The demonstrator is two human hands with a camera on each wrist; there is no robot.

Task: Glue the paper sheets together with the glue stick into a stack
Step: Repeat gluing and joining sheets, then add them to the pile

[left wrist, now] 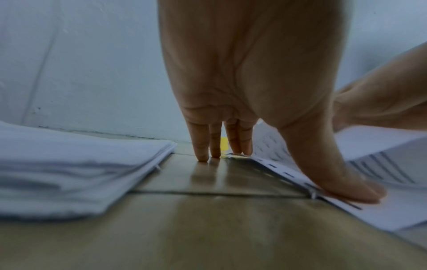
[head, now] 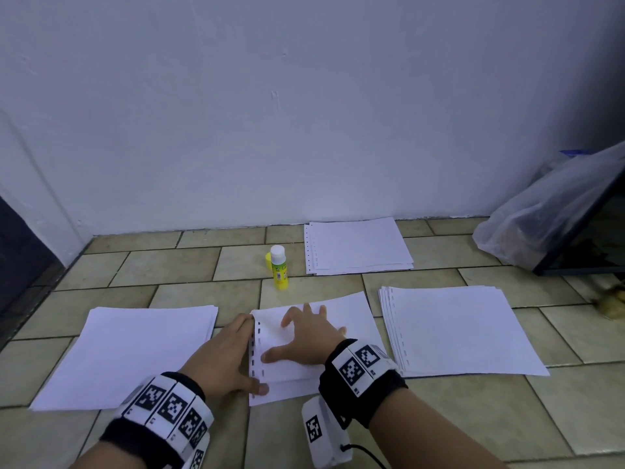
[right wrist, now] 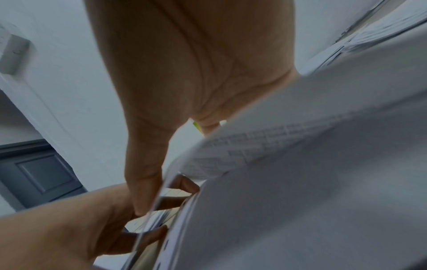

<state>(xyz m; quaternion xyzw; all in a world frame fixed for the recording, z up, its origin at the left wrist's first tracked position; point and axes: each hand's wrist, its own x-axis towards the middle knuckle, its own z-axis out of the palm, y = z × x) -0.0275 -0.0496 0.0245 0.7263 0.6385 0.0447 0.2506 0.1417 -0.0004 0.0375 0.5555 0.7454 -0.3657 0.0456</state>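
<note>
Punched white paper sheets lie overlapped on the tiled floor in front of me. My right hand lies flat on the top sheet with fingers spread. My left hand stands at the sheets' punched left edge, fingers straight, thumb pressing on that edge. In the right wrist view the top sheet bows up under the palm. A yellow glue stick with a white top stands upright beyond the sheets; a yellow cap sits behind it.
A plain paper stack lies to the left, a punched stack to the right, another punched stack by the wall. A clear plastic bag and dark frame sit at far right. A dark door is at left.
</note>
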